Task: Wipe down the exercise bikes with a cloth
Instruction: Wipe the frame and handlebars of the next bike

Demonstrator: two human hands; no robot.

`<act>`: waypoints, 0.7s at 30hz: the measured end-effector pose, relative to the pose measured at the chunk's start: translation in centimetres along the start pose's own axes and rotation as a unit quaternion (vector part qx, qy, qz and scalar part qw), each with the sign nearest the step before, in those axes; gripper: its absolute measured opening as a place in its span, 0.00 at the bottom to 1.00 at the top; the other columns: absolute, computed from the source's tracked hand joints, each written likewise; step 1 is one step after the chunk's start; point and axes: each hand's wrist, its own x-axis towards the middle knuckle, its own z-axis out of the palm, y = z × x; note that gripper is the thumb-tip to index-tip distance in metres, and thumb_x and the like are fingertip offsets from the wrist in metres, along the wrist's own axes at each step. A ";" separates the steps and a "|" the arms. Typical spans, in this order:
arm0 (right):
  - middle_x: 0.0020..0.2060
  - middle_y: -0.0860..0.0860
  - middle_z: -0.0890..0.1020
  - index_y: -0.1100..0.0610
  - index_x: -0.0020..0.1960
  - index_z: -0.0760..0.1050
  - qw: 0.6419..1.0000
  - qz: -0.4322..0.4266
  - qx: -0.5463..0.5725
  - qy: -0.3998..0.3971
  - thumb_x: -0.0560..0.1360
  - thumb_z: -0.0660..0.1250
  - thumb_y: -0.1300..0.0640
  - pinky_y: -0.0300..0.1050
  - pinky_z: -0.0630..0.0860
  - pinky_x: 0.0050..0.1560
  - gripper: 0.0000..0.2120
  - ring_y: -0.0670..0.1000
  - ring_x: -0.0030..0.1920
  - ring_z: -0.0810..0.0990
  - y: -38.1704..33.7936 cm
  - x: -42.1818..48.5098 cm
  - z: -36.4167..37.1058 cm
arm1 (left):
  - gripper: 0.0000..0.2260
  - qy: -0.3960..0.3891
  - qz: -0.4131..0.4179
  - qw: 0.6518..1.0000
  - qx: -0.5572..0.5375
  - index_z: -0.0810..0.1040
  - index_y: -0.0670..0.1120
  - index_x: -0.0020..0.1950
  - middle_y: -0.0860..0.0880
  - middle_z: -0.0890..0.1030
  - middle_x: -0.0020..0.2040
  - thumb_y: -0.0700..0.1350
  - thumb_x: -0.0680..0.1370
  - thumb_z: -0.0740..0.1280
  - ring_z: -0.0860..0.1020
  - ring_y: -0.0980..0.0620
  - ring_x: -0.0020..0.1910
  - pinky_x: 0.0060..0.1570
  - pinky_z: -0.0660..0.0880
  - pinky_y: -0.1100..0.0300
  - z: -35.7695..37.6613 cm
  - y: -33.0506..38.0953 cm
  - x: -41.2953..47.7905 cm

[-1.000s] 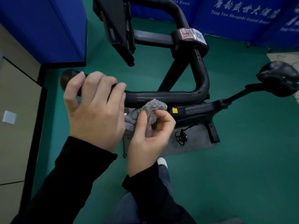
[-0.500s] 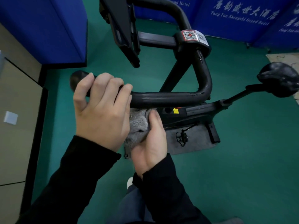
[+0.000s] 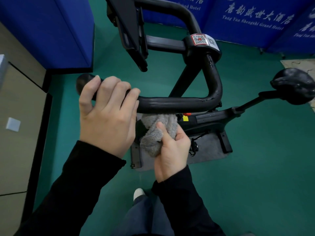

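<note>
A black exercise bike fills the middle of the view, its looped handlebar [image 3: 173, 103] running left to right in front of me. My left hand [image 3: 107, 114] grips the handlebar's near left end, fingers curled over the top. My right hand [image 3: 172, 150] holds a bunched grey cloth [image 3: 158, 130] just under the bar, thumb pressed into it. The cloth's top edge touches the bar's underside. The black saddle [image 3: 293, 86] sticks out at the right. A tablet holder [image 3: 129, 31] rises at the top.
Blue partition panels [image 3: 255, 19] with white lettering stand behind the bike, and another blue panel [image 3: 51, 31] at the left. A beige cabinet [image 3: 15, 116] lines the left side. The bike stands on a grey mat [image 3: 206, 150] on green floor. My shoe [image 3: 139, 193] shows below.
My right hand turned and dropped from beside the handlebar to under it, bunching the cloth in its grip. My left hand kept its grip on the bar's end.
</note>
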 end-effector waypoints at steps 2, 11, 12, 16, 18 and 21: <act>0.41 0.58 0.82 0.64 0.48 0.77 0.999 -0.008 -0.032 -0.011 0.74 0.64 0.71 0.54 0.76 0.51 0.06 0.56 0.44 0.80 0.2 -0.2 0.4 | 0.12 0.004 -0.002 1.000 -0.001 0.79 0.44 0.55 0.47 0.79 0.53 0.44 0.80 0.57 0.70 0.47 0.60 0.67 0.51 0.54 0.1 0.1 0.0; 0.43 0.64 0.82 0.68 0.51 0.75 0.999 0.007 -0.030 0.028 0.72 0.68 0.69 0.57 0.76 0.52 0.08 0.57 0.44 0.79 -0.4 -0.6 0.2 | 0.12 0.002 0.006 1.000 -0.014 0.78 0.43 0.56 0.45 0.79 0.54 0.44 0.81 0.56 0.68 0.46 0.61 0.67 0.51 0.52 0.1 -0.1 0.0; 0.41 0.61 0.82 0.67 0.49 0.75 0.998 -0.020 -0.019 0.064 0.71 0.69 0.69 0.55 0.77 0.51 0.07 0.56 0.42 0.79 -0.9 -0.1 -0.7 | 0.12 0.001 0.003 1.000 -0.016 0.78 0.43 0.56 0.46 0.79 0.54 0.44 0.81 0.56 0.68 0.46 0.61 0.67 0.52 0.52 0.2 -0.1 -0.1; 0.36 0.51 0.82 0.58 0.44 0.78 0.983 -0.128 -0.086 0.097 0.71 0.72 0.65 0.43 0.78 0.41 0.05 0.48 0.38 0.80 -1.3 0.3 -1.3 | 0.13 0.001 -0.011 1.000 -0.023 0.78 0.43 0.56 0.45 0.78 0.53 0.45 0.82 0.56 0.68 0.46 0.61 0.68 0.53 0.50 0.4 0.1 0.0; 0.34 0.47 0.81 0.57 0.43 0.78 0.975 -0.158 -0.126 0.094 0.70 0.72 0.62 0.40 0.76 0.38 0.04 0.45 0.36 0.78 -0.8 0.2 -1.1 | 0.13 -0.007 -0.015 1.000 -0.027 0.78 0.43 0.56 0.45 0.78 0.54 0.46 0.82 0.55 0.68 0.45 0.62 0.68 0.55 0.48 0.4 0.1 -0.1; 0.35 0.48 0.82 0.54 0.42 0.79 0.967 -0.178 -0.136 0.123 0.70 0.73 0.62 0.42 0.77 0.41 0.05 0.46 0.37 0.79 -1.8 0.8 -2.0 | 0.14 -0.026 -0.016 0.999 -0.042 0.76 0.43 0.58 0.44 0.77 0.55 0.46 0.82 0.54 0.68 0.44 0.63 0.67 0.61 0.42 0.4 0.1 -0.1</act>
